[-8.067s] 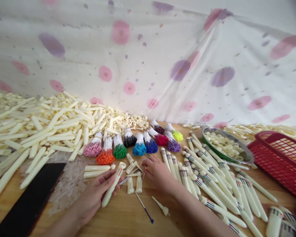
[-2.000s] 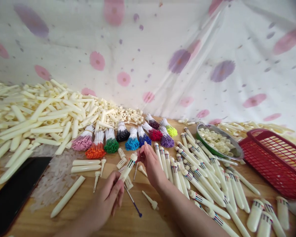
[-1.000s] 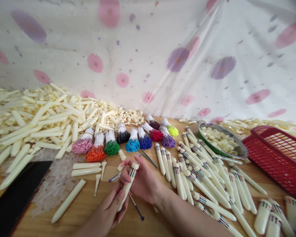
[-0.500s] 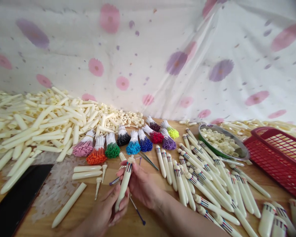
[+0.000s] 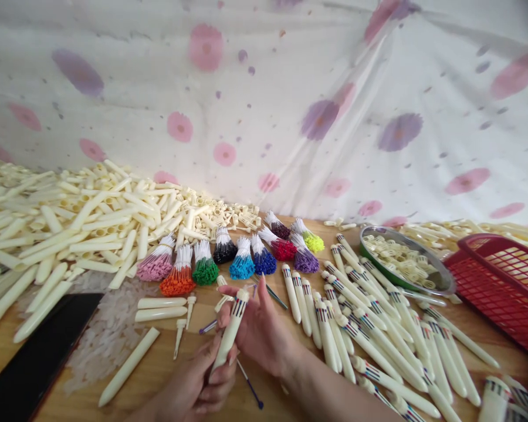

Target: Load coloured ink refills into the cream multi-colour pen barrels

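Note:
My left hand (image 5: 202, 384) is closed round the lower end of a cream multi-colour pen (image 5: 230, 331), which points up and away from me. My right hand (image 5: 257, 328) is at the pen's striped top, thumb and fingers pinched there on the pen's top end. A purple refill (image 5: 207, 327) lies just left of the hands and a blue-tipped refill (image 5: 250, 391) lies on the wooden table (image 5: 167, 375) beneath them.
Bundles of coloured refills (image 5: 229, 258) stand in a row behind the hands. A heap of cream pen barrels (image 5: 70, 223) fills the left. Finished pens (image 5: 369, 328) lie in rows at right, near a metal bowl (image 5: 405, 261) and red basket (image 5: 506, 281). A black slab (image 5: 30, 357) sits at left front.
Earlier the right hand reached among loose parts near the refill bundles. It came back to the pen's top, and both hands now hold the pen a little nearer to me.

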### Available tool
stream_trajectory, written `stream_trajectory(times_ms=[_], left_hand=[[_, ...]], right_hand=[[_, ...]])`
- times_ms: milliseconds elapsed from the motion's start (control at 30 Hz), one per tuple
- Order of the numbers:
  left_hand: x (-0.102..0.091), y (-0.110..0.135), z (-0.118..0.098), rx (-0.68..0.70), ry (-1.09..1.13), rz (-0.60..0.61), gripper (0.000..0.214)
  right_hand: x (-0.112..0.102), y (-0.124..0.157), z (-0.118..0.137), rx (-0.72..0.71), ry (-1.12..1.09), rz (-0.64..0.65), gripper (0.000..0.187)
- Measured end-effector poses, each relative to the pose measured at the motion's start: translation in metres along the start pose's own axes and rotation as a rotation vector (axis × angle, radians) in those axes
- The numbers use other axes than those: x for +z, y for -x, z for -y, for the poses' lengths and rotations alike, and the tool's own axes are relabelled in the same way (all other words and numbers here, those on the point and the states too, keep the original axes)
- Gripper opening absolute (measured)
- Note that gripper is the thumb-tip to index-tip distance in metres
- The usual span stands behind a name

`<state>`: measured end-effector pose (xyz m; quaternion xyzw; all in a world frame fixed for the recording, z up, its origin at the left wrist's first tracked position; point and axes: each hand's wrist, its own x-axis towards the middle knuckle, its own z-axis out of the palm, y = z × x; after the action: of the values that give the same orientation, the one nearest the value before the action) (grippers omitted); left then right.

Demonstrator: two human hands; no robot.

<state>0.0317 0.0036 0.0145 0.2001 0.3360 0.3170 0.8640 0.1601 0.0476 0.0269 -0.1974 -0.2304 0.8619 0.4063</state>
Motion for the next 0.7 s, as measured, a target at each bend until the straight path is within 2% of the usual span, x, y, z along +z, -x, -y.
stream_trajectory(times_ms=[67, 167, 267, 367, 500, 633, 700], left_hand=[[0.000, 0.000, 0.001, -0.015, 0.003, -0.010, 0.050], [-0.003, -0.001, 0.005, -0.031, 0.029, -0.001, 0.052], [-0.007, -0.003, 0.008, -0.058, 0.045, 0.032, 0.052], [-0.009, -0.004, 0.010, -0.064, 0.046, 0.046, 0.051], [-0.011, -0.006, 0.011, -0.039, 0.031, 0.024, 0.048], [-0.011, -0.007, 0.010, -0.036, 0.052, 0.036, 0.044], [-0.010, -0.005, 0.006, -0.037, 0.093, 0.060, 0.045]], right_hand=[[0.000, -0.001, 0.005, 0.042, 0.004, 0.006, 0.050], [-0.002, -0.002, 0.005, 0.029, -0.003, -0.001, 0.032], [-0.004, -0.003, 0.000, 0.028, -0.038, 0.010, 0.025], [-0.005, -0.004, -0.001, 0.037, -0.061, 0.047, 0.027], [-0.004, -0.003, 0.002, 0.035, -0.068, 0.086, 0.039], [-0.003, -0.002, 0.003, 0.025, -0.079, 0.120, 0.037], [-0.003, -0.001, 0.003, 0.040, -0.093, 0.127, 0.043]])
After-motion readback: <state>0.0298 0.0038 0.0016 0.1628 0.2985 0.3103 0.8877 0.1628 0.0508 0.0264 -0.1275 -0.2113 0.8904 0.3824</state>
